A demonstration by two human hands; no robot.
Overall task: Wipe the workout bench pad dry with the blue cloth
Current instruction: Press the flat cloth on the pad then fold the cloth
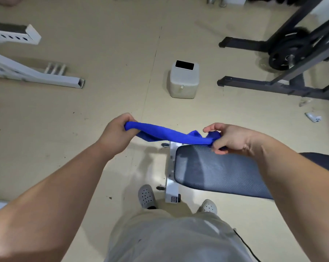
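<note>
Overhead, 2 hands stretch the blue cloth (171, 136) above the bench pad (216, 171), the left hand (115, 132) gripping its 9 o'clock end, the right hand (229, 138) pinching its 3 o'clock end. Folding it flat before lowering it onto the pad would likely dry best.

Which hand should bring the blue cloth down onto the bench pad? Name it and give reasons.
Right, likely. The right hand grips its end of the blue cloth over the bench pad, while the left hand holds the other end out over the floor, past the pad's end.
</note>
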